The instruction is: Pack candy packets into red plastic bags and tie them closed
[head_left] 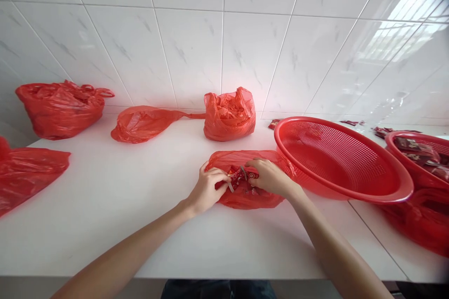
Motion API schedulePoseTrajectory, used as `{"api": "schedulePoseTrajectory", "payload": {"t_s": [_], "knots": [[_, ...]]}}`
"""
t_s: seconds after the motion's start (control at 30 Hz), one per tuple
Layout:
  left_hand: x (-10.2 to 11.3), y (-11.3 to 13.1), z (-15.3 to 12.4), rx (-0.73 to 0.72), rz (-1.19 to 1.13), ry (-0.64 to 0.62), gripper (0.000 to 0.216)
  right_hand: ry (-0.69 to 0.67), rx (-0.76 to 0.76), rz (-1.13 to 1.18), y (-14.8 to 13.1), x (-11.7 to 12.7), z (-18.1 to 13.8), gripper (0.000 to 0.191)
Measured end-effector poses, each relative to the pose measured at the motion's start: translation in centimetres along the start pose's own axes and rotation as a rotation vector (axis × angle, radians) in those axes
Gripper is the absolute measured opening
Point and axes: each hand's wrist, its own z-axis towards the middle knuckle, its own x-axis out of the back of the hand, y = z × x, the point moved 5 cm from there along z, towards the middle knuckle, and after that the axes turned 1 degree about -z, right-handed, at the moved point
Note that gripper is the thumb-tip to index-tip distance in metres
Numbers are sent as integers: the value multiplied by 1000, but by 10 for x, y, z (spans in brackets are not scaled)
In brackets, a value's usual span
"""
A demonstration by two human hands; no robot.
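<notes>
Small red printed packets (237,175) lie in the middle of a flattened red plastic bag (242,202) on the white counter. My left hand (210,184) comes in from the left, its thumb and fingers pinched on the edge of one packet near a pale strip. From the right, my right hand (269,176) reaches over the bag with fingers curled down on the packets. Its fingertips are partly hidden, so what exactly they grip is hard to see.
A large red perforated basket (336,159) stands right of the bag. Another basket (417,154) holding dark red packets is farther right. Red plastic bags (229,117) (65,110) stand by the tiled wall, and a flat bag (147,124) lies between them.
</notes>
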Motion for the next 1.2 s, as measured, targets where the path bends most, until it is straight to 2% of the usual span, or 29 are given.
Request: {"api": "schedulePoseTrajectory", "payload": {"t_s": [0.17, 0.27, 0.37, 0.5, 0.73, 0.83, 0.87, 0.93, 1.0, 1.2], "knots": [[15, 10, 2, -62, -210, 79, 9, 8, 205, 317, -12, 0, 1, 24], [26, 15, 3, -40, -406, 95, 7, -6, 210, 657, -14, 0, 0, 26], [34, 15, 4, 26, -564, 127, 7, -80, 178, 994, -17, 0, -3, 33], [39, 11, 6, 143, -681, 164, 13, -42, 173, 1223, -21, 6, -5, 35], [37, 11, 6, 265, -826, 182, 19, 0, 183, 1295, -19, 7, -5, 33], [27, 11, 6, 320, -942, 74, 31, 66, 189, 1291, -19, 7, -5, 33], [24, 12, 6, 330, -947, 21, 37, 71, 193, 1285, -20, 7, -5, 34], [19, 13, 5, 322, -886, -50, 35, 49, 207, 1263, -23, 6, -6, 33], [19, 14, 5, 299, -810, -61, 28, 33, 211, 1235, -24, 6, -7, 30], [15, 11, 2, 334, -792, -82, 32, 69, 199, 1217, -21, 9, -8, 25]]}}
